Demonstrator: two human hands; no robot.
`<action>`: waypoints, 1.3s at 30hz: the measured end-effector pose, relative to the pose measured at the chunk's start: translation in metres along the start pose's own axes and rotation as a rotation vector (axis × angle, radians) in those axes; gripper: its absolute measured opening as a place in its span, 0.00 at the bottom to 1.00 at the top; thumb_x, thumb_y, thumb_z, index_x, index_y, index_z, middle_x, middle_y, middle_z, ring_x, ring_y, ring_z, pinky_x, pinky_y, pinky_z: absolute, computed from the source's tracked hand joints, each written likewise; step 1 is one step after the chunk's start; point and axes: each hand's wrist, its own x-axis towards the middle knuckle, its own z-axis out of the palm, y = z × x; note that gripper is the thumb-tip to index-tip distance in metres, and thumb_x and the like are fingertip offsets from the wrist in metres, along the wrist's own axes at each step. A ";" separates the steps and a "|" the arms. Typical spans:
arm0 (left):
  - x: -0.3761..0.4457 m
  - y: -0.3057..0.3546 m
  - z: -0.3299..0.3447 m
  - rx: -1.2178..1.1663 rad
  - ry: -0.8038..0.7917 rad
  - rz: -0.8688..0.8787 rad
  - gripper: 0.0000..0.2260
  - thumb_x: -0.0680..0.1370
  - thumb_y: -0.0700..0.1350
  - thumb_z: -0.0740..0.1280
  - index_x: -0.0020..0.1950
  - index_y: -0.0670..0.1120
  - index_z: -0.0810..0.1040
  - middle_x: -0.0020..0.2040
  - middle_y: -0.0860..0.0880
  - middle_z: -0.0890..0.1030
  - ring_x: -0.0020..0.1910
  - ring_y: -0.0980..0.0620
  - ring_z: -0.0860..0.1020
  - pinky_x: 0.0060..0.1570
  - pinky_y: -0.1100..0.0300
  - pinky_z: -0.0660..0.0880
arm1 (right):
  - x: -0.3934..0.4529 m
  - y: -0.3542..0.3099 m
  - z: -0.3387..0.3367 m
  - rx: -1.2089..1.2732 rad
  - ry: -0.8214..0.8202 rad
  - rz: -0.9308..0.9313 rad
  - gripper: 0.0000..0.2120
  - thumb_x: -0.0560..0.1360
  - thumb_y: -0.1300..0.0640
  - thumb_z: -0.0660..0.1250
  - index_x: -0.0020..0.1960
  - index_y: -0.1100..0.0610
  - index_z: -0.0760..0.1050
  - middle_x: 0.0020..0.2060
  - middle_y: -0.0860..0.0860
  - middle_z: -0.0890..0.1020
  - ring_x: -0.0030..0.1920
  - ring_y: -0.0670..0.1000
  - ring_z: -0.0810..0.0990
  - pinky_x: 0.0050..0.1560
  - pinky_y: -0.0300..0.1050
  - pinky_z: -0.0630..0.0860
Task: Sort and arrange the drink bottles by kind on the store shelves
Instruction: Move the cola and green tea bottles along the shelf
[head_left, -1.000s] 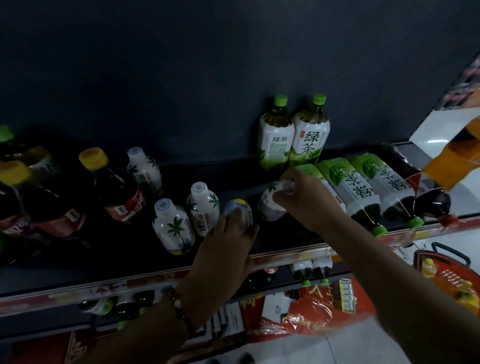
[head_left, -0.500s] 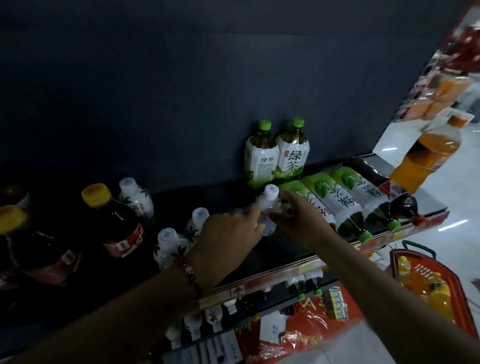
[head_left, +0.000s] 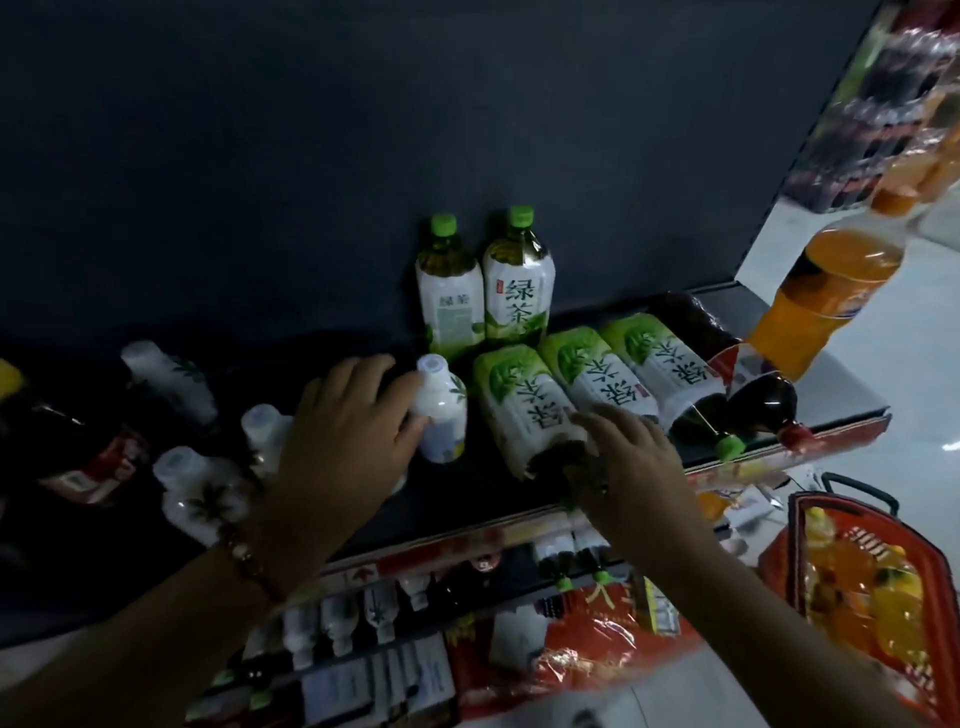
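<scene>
Since half a second ago we note our right hand (head_left: 631, 457) has left the small white bottle (head_left: 441, 410) and now lies on the dark lower end of the nearest lying green tea bottle (head_left: 524, 410), fingers spread, not clenched. White bottle stands upright on the shelf (head_left: 841, 410), just left of that tea bottle. Left hand (head_left: 348, 441): fingers relaxed, fingertips touching the white bottle's side. Two green tea bottles (head_left: 485, 291) upright behind; two more lying to the right. Dark cola bottle (head_left: 748, 384) at shelf end. Red basket (head_left: 857, 571) on the floor, lower right
</scene>
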 end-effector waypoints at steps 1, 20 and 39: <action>-0.003 0.019 0.004 -0.058 0.008 0.004 0.20 0.75 0.52 0.64 0.65 0.48 0.78 0.63 0.43 0.77 0.60 0.38 0.75 0.55 0.45 0.73 | -0.001 0.017 -0.002 0.003 -0.003 0.013 0.33 0.74 0.50 0.70 0.75 0.49 0.63 0.75 0.51 0.64 0.73 0.56 0.60 0.69 0.55 0.65; -0.007 0.161 0.082 -0.090 -0.252 -0.089 0.38 0.73 0.48 0.68 0.81 0.54 0.55 0.82 0.43 0.51 0.79 0.34 0.45 0.66 0.43 0.72 | 0.020 0.093 -0.008 0.268 -0.120 -0.111 0.38 0.72 0.61 0.72 0.73 0.44 0.58 0.76 0.48 0.50 0.60 0.56 0.79 0.46 0.46 0.83; -0.006 0.165 0.034 -0.263 -0.168 -0.180 0.33 0.73 0.61 0.64 0.76 0.56 0.59 0.76 0.50 0.65 0.77 0.41 0.62 0.56 0.45 0.79 | 0.150 0.045 -0.086 0.451 -0.196 -0.245 0.16 0.74 0.52 0.66 0.62 0.46 0.74 0.40 0.44 0.81 0.36 0.45 0.81 0.37 0.41 0.77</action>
